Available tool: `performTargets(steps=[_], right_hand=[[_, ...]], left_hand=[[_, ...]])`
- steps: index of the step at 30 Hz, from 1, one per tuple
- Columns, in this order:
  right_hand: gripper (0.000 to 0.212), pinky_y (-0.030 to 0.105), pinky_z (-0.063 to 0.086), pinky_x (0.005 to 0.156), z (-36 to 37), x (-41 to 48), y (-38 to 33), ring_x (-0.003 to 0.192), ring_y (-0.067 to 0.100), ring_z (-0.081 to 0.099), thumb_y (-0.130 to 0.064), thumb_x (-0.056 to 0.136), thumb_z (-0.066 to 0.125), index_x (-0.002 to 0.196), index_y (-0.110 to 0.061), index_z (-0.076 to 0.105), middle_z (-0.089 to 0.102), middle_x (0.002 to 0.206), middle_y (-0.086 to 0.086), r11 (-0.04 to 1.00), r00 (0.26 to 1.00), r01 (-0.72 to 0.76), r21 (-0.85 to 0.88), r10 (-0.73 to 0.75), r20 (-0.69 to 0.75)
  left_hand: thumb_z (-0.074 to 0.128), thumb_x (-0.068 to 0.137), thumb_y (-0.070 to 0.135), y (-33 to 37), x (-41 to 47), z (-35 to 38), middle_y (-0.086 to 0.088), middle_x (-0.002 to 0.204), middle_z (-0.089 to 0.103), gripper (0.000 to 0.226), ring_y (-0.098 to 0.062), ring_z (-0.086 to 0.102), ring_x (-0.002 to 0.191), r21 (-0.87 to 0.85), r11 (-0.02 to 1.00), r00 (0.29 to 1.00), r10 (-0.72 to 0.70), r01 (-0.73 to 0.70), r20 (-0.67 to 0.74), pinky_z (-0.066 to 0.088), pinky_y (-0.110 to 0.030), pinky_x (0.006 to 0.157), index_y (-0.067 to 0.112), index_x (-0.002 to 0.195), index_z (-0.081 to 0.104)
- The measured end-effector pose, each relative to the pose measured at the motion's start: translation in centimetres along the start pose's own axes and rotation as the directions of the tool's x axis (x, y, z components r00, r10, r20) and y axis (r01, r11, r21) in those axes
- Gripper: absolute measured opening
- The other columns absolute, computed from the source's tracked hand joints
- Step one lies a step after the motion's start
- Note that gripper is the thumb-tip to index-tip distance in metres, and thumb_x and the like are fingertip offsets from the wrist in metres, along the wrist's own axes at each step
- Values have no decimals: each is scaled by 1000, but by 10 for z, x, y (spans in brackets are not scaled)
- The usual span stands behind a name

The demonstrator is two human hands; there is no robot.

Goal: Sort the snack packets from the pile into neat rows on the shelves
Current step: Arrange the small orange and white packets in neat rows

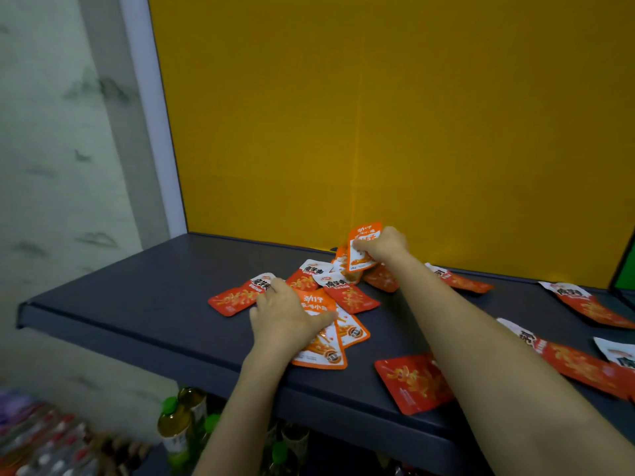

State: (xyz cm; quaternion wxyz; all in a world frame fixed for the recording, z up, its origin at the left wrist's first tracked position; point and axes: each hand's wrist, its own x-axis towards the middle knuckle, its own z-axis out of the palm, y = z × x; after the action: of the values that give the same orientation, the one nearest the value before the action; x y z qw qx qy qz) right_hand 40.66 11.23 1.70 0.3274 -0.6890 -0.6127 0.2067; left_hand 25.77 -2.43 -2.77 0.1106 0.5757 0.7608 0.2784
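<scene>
yellow back panel [378,115] behind a dark grey shelf [137,304], pale marbled wall [51,166] on the left, green-capped bottles [175,420] below

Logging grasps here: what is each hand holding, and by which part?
Right hand pinches an orange packet by one side edge; left hand lies flat on the pile, holding nothing.

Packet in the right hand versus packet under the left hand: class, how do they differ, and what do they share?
The right-hand packet is raised upright, pinched by the right hand; the left-hand packet lies flat on the shelf, the left hand resting on it. Both are orange.
</scene>
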Motion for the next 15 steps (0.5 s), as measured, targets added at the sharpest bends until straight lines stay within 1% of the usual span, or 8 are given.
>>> performTargets(steps=[2,5,8,10,13,15], right_hand=[[52,34,45,84,10,4,2,116,35,54,-39,83,66,119,-2,56,56,128,17,999,1000,-30,-29,30,0],[51,36,46,88,25,7,10,116,34,53,-41,84,64,117,-4,56,57,127,16,993,997,-77,-91,78,13],[60,38,46,89,34,8,12,115,32,54,-51,80,63,118,-6,55,58,126,14,986,996,-90,-137,93,15],[68,39,44,93,37,10,10,119,32,52,-54,77,64,124,-7,50,55,129,13,983,994,-105,-150,108,10],[72,39,38,98,38,14,7,123,32,49,-51,76,69,128,-7,45,52,132,12,984,990,-132,-123,137,36],[69,40,37,98,38,18,6,122,33,49,-46,75,72,126,-7,47,53,131,12,984,987,-134,-114,143,69]], left_hand=[[70,67,58,4,-2,4,-12,138,42,97,-30,36,129,-9,1000,1000,23,-23,-16,32,-43,104,2,133,26],[73,68,52,8,1,4,-10,136,44,89,-29,38,129,-71,997,1000,21,-19,24,30,-41,103,6,127,25],[75,68,49,10,6,1,-9,135,47,91,-28,41,128,-105,994,995,16,-6,95,28,-40,104,7,129,22],[75,70,46,12,7,-2,-9,134,49,92,-29,43,127,-134,991,990,24,-6,138,27,-40,105,7,132,20],[77,71,39,13,9,-4,-9,134,48,91,-29,44,126,-215,976,981,27,15,190,32,-40,108,8,134,19],[79,70,33,12,10,-5,-10,137,45,90,-28,43,127,-293,955,978,20,43,210,38,-37,104,11,135,21]])
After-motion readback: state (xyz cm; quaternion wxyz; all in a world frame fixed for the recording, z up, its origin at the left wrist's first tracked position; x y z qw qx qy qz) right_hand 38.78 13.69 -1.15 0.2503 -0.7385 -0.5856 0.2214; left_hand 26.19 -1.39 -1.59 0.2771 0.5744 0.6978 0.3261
